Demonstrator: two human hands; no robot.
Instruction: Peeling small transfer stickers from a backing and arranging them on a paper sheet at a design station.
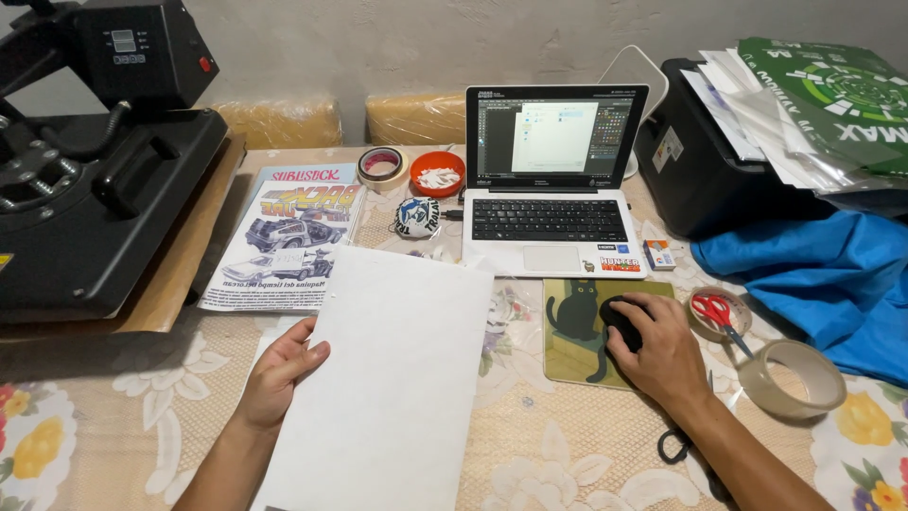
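My left hand (282, 371) holds the left edge of a large blank white sheet (388, 378) that lies on the flowered tablecloth. My right hand (660, 352) rests over a black computer mouse (619, 320) on a green mouse pad (572, 331) with a black cat drawn on it. Just beyond stands an open white laptop (549, 222) with its screen lit.
A black heat press (95, 180) fills the left. Printed sheets with car pictures (288, 237) lie beside it. A tape roll (381, 166), an orange bowl (437, 172), red scissors (716, 310), a clear tape roll (793, 378), blue cloth (823, 274) and a black printer (709, 161) surround the laptop.
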